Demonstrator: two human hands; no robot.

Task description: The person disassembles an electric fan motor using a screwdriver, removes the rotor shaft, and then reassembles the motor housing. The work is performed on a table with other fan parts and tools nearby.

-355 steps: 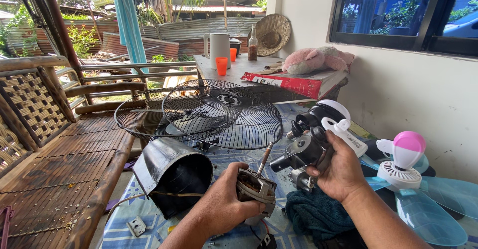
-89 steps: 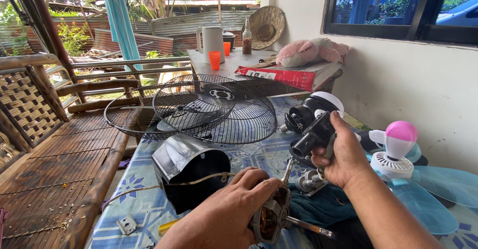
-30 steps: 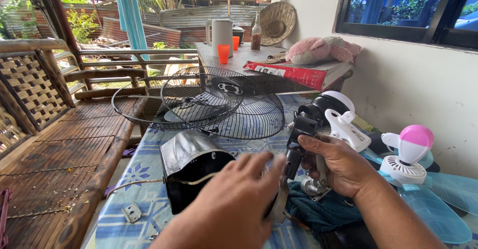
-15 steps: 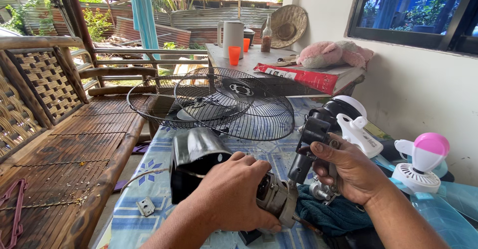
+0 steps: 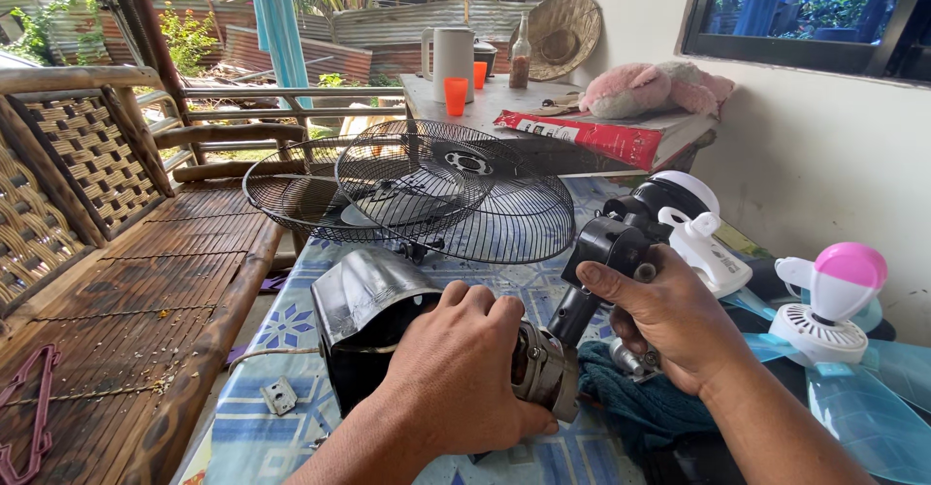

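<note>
Fan motor (image 5: 543, 373), round, grey metal, dull and worn, near the table's (image 5: 252, 417) front edge. Clamped under left hand (image 5: 461, 369); right hand (image 5: 669, 315) wrapped around black fan neck (image 5: 606, 252). Likely to slip and drop if grip loosens. Black motor cover (image 5: 364, 320) just beside; wire guards (image 5: 427, 189) behind.

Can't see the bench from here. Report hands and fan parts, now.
Left hand wrapped over the fan motor. Right hand gripping the black fan neck. Black motor cover lies against the left hand; wire guards stacked behind, apart.
</note>
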